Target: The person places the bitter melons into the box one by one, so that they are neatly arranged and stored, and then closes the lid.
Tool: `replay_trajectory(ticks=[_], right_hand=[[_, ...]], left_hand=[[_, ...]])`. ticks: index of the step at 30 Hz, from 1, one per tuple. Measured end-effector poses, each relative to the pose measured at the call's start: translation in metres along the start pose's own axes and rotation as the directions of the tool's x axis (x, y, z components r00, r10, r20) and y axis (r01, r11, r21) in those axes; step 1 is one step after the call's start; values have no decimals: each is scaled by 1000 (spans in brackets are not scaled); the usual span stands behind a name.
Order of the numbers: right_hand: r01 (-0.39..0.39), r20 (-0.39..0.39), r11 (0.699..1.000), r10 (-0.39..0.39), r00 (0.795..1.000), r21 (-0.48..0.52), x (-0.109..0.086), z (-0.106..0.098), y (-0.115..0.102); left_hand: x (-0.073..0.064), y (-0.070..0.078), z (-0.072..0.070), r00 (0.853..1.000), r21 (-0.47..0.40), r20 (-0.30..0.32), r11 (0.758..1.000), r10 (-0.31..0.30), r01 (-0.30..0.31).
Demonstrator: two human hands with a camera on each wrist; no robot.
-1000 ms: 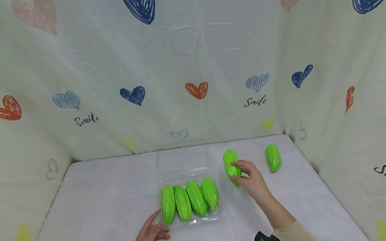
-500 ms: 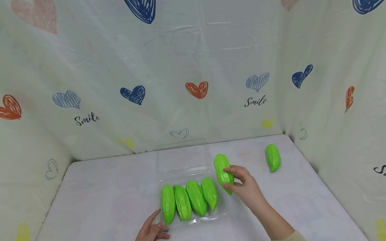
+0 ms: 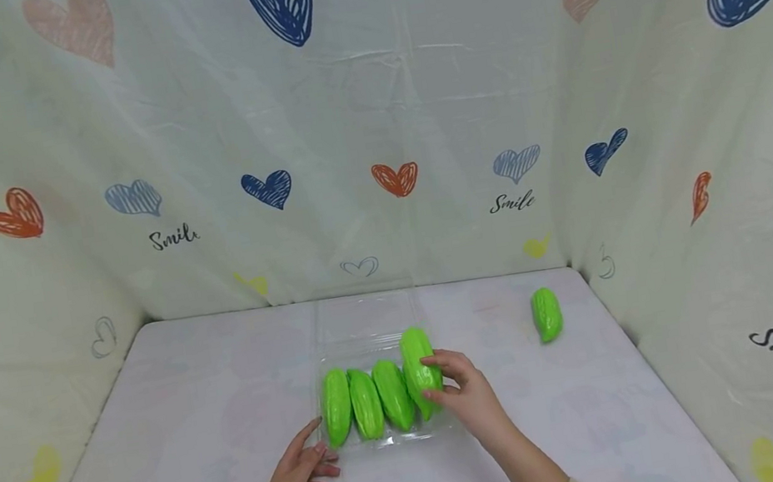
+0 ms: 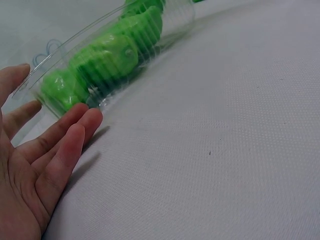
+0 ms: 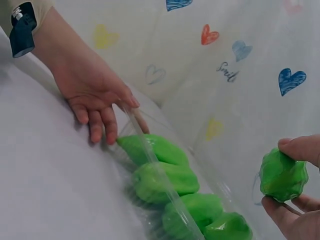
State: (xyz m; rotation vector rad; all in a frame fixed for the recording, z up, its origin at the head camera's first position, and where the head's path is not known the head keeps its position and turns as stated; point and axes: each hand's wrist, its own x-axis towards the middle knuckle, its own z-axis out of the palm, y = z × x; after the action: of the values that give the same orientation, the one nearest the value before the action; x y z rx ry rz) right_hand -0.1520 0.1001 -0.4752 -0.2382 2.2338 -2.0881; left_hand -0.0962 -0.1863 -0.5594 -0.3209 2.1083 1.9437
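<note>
Apparently mid-packing; my right hand (image 3: 474,400) pinched green gourd (image 3: 416,357) above right end of clear box (image 3: 417,437); left hand (image 3: 302,467), fingers spread, lay at its near left corner; lowering in with four gourds (image 3: 366,407) seemed due; spare gourd (image 3: 547,315) lay by far right corner of worktop (image 3: 214,395).

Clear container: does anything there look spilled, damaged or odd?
Nothing stands out: four green vegetables lie side by side in the container, the right hand holds a fifth, and a sixth lies apart.

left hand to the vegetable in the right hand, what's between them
In the head view, three green vegetables, side by side in the clear tray, lie between the left hand and the held vegetable.
</note>
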Motion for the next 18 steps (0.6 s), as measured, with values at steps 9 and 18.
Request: replay_trajectory(ticks=[9,18], right_hand=[[-22,47,1000,22,999,0,-4,19,5],[-15,79,997,21,997,-75,-7,37,11]], left_hand=[[-1,1,0,1000,-16,2,1000,-1,1],[-1,2,0,1000,-10,14,1000,1,0]])
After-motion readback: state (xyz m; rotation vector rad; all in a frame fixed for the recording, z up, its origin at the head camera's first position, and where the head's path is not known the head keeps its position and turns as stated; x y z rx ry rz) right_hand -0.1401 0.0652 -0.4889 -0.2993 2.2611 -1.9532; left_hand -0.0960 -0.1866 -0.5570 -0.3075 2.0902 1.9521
